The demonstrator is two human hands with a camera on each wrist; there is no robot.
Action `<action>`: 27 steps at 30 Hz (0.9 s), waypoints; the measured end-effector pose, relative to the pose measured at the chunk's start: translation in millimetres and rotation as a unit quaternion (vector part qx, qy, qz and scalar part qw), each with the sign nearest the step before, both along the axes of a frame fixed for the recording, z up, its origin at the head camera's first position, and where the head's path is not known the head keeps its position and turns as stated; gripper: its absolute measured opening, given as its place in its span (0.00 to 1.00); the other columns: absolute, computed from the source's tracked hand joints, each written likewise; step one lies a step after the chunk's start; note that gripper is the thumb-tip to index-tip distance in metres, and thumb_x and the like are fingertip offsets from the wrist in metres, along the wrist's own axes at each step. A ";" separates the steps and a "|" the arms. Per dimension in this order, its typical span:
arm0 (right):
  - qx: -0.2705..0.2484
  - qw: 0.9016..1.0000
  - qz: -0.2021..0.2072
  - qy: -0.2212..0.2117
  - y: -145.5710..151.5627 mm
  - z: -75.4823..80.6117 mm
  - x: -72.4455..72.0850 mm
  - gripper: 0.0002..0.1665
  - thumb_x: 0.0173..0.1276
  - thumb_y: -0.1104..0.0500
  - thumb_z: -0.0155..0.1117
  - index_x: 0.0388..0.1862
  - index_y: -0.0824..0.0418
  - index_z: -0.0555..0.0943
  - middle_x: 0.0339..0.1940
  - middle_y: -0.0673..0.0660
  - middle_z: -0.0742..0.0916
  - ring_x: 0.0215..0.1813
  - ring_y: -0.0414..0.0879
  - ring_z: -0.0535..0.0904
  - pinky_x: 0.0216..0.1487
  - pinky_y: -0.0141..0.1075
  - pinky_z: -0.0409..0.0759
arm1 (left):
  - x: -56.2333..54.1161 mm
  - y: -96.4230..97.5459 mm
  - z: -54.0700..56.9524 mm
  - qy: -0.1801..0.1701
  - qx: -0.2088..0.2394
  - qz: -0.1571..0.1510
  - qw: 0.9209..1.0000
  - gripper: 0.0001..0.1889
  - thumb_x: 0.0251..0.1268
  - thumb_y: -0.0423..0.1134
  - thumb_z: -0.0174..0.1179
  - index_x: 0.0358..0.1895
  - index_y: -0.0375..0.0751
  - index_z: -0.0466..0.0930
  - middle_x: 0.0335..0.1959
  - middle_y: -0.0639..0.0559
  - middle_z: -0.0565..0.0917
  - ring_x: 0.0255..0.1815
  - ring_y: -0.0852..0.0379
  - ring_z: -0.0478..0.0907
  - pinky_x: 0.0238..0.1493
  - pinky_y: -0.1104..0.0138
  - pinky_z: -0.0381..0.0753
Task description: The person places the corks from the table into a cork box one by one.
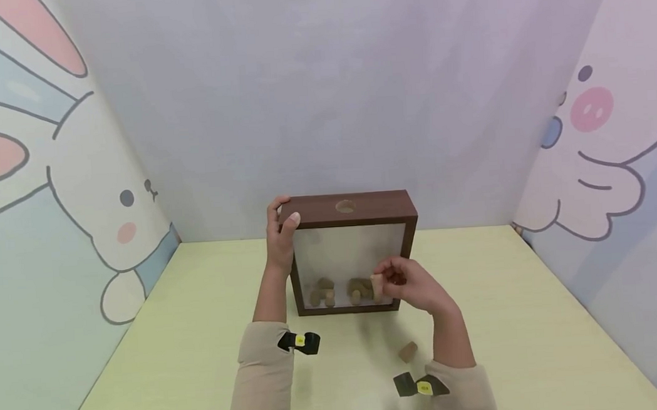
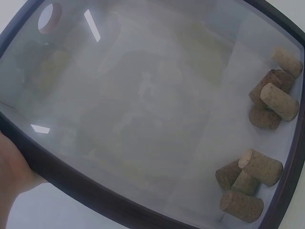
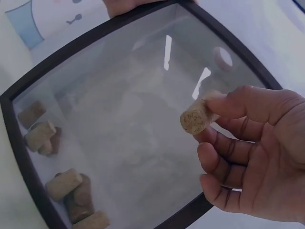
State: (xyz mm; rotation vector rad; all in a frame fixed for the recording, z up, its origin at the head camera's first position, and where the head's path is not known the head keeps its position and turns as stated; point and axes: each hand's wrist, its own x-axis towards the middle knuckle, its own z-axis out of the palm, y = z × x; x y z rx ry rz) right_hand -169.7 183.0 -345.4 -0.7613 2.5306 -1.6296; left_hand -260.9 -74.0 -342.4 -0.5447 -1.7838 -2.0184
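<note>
A dark brown wooden-framed display box (image 1: 349,221) stands upright on the table, with a clear front panel and a round hole (image 1: 345,206) in its top. My left hand (image 1: 280,238) grips its upper left corner, thumb over the front top edge. In front of the panel, at the lower right, my right hand (image 1: 418,285) pinches a cork (image 3: 194,119) between thumb and fingers. Several corks (image 2: 260,167) lie in two heaps along the box's inside bottom. One loose cork (image 1: 408,352) lies on the table near the right forearm.
The pale yellow-green table (image 1: 214,362) meets a plain light wall (image 1: 322,105) behind the box. Side panels carry a cartoon rabbit (image 1: 97,200) on the left and a cartoon pig (image 1: 613,156) on the right.
</note>
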 end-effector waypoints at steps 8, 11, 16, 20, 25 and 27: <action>0.001 0.999 -0.025 0.032 3.8 22.0 -9.0 0.13 0.59 0.72 0.59 0.43 0.68 0.77 0.33 0.57 0.81 0.34 0.49 0.75 0.34 0.35 0.74 | 0.4 0.4 -0.6 0.009 0.004 -0.009 1.000 0.30 0.58 0.48 0.48 0.63 0.39 0.59 0.68 0.42 0.52 0.56 0.52 0.57 0.53 0.55 0.55; -0.003 0.998 -0.039 0.044 2.5 35.8 -8.7 0.13 0.59 0.70 0.61 0.44 0.67 0.77 0.33 0.57 0.81 0.34 0.50 0.76 0.33 0.35 0.74 | 0.1 0.2 -0.7 0.006 0.002 -0.007 1.000 0.30 0.59 0.48 0.49 0.63 0.41 0.59 0.67 0.46 0.53 0.55 0.52 0.57 0.53 0.55 0.56; -0.011 0.996 -0.044 0.073 -0.6 63.6 -8.7 0.14 0.60 0.70 0.61 0.47 0.65 0.77 0.33 0.57 0.82 0.33 0.50 0.76 0.31 0.35 0.73 | -0.2 1.3 -0.6 0.003 -0.001 0.000 1.000 0.30 0.57 0.50 0.50 0.62 0.42 0.60 0.67 0.49 0.54 0.55 0.53 0.57 0.52 0.56 0.56; -0.037 0.994 -0.011 0.102 -4.1 83.8 -17.0 0.17 0.62 0.68 0.61 0.51 0.68 0.77 0.34 0.58 0.83 0.34 0.48 0.78 0.32 0.34 0.74 | -0.4 1.4 -0.4 0.007 0.002 -0.001 1.000 0.30 0.57 0.50 0.50 0.63 0.40 0.59 0.67 0.48 0.54 0.55 0.54 0.57 0.52 0.57 0.56; -0.092 0.990 -0.011 0.107 -14.0 101.8 -34.8 0.18 0.62 0.68 0.62 0.51 0.70 0.77 0.35 0.59 0.83 0.34 0.48 0.78 0.33 0.34 0.74 | -0.4 2.2 0.3 0.016 0.006 -0.011 1.000 0.31 0.58 0.47 0.49 0.64 0.37 0.57 0.67 0.41 0.53 0.54 0.53 0.58 0.52 0.57 0.55; -0.109 0.989 -0.024 0.098 -19.3 105.8 -42.6 0.18 0.61 0.67 0.63 0.50 0.69 0.77 0.36 0.59 0.82 0.35 0.49 0.77 0.33 0.35 0.74 | -0.8 2.8 0.4 0.016 0.006 -0.013 1.000 0.31 0.58 0.45 0.48 0.64 0.36 0.56 0.66 0.41 0.53 0.54 0.54 0.58 0.52 0.58 0.56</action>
